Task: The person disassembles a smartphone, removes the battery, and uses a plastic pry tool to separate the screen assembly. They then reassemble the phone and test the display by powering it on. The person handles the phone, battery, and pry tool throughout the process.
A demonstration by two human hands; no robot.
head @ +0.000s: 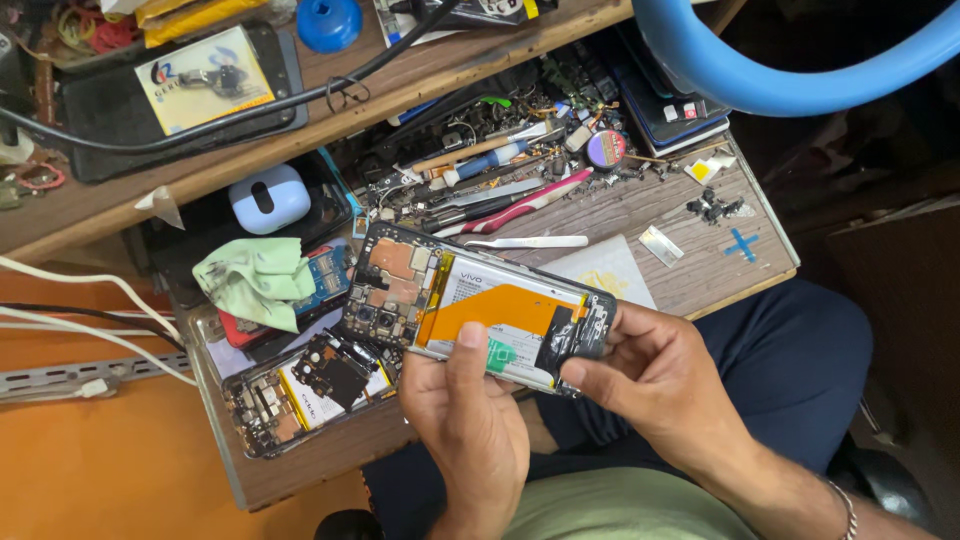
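Fingers (pixel 468 345) of both hands grip opened phone (pixel 475 305) from below, thumbs on top.

Rough wooden bench (pixel 640 205), glossy tweezers (pixel 527 242)

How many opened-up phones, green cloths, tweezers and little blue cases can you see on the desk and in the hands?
Opened phones: 2, one held by the left hand and right hand, one lying on the desk
Green cloths: 1
Tweezers: 1
Pale blue cases: 1
Total: 5
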